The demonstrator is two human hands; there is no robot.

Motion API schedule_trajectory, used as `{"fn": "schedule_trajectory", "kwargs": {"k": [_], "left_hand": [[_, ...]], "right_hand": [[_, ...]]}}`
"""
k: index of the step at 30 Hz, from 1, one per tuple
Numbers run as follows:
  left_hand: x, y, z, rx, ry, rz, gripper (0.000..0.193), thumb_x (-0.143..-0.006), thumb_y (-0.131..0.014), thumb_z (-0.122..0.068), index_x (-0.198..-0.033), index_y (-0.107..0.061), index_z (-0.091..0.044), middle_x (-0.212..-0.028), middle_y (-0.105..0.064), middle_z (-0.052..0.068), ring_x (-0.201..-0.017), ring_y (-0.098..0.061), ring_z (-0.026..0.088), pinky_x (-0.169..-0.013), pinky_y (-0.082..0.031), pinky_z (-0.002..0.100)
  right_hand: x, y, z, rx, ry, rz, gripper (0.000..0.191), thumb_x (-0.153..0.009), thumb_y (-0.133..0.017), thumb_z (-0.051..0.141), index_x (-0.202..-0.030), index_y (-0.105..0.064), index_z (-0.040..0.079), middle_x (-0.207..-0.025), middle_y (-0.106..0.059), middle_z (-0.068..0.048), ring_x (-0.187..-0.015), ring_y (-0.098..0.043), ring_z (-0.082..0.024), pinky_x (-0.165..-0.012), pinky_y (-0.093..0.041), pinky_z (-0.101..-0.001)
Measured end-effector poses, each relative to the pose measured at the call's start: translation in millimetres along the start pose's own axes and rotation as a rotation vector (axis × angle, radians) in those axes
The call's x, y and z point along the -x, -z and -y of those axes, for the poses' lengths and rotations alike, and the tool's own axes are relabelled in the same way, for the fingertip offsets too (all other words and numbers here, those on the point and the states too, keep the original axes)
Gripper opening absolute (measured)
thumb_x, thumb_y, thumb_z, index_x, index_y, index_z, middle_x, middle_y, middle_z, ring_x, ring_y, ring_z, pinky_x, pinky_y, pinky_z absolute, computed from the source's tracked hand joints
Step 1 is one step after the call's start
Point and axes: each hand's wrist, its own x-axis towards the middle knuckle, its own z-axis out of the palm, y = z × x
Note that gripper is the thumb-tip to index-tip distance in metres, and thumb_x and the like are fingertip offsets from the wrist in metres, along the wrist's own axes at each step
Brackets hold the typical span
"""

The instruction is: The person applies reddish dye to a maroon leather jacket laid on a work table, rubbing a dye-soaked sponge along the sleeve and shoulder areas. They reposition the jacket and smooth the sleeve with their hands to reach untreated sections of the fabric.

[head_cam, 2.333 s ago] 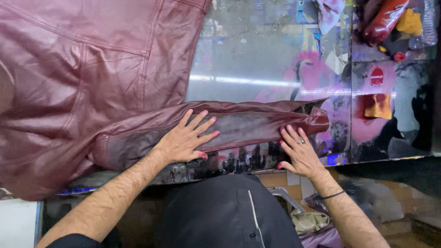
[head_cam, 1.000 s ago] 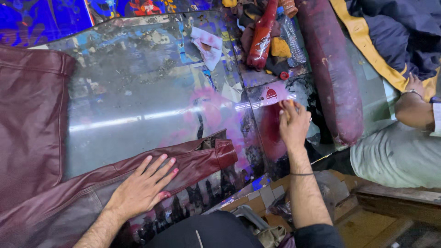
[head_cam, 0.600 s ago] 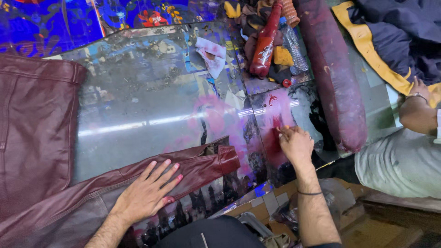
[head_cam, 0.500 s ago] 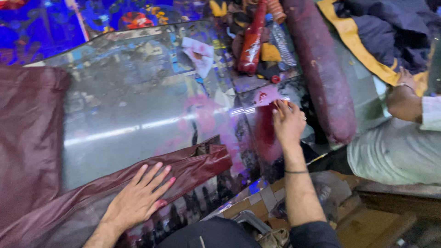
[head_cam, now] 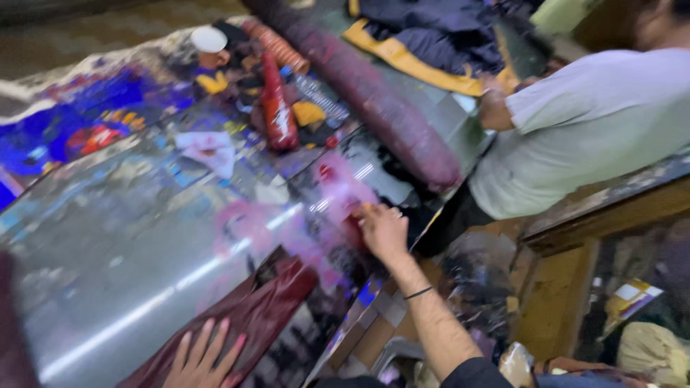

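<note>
My left hand (head_cam: 205,359) lies flat, fingers spread, on a maroon leather sleeve (head_cam: 255,316) at the bottom of the view. That sleeve rests on a shiny glass worktable (head_cam: 144,244) stained with pink and blue dye. My right hand (head_cam: 382,228) reaches forward to the table's right edge and presses on a dark red patch there. Its fingers curl, and the blur hides whether they hold anything. A black band circles that wrist.
A dark red bottle (head_cam: 277,108), a clear plastic bottle (head_cam: 316,90) and small containers crowd the far side. A long maroon roll (head_cam: 388,108) lies diagonally beside them. A person in a grey shirt (head_cam: 589,122) stands at the right, near dark cloth with a yellow lining (head_cam: 424,43).
The view has swung right and blurred. My right hand left the sleeve's cuff and moved forward to the red patch at the table's edge. My left hand stays on the sleeve.
</note>
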Motion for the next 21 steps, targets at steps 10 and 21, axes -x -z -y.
{"fn": "schedule_trajectory", "kwargs": {"k": [10, 21], "left_hand": [[48.4, 42.0, -11.8, 0.171, 0.362, 0.185, 0.060, -0.092, -0.069, -0.028, -0.145, -0.053, -0.007, -0.153, -0.049, 0.013, -0.140, -0.044, 0.032, -0.113, -0.032, 0.051], [69.5, 36.9, -6.9, 0.316, 0.359, 0.104, 0.092, -0.080, -0.081, -0.036, -0.153, -0.038, 0.002, -0.142, -0.055, 0.016, -0.131, -0.048, 0.032, -0.106, -0.032, 0.050]], "right_hand": [[144.8, -6.3, 31.8, -1.884, -0.405, -0.084, 0.038, -0.106, -0.059, 0.026, -0.144, -0.057, 0.019, -0.135, -0.068, -0.008, -0.112, -0.067, -0.026, -0.089, -0.054, -0.0444], [274.9, -31.3, 187.3, -1.906, -0.483, 0.068, 0.040, -0.103, -0.065, 0.019, -0.141, -0.058, 0.010, -0.137, -0.064, -0.010, -0.122, -0.063, -0.026, -0.099, -0.051, -0.0442]]}}
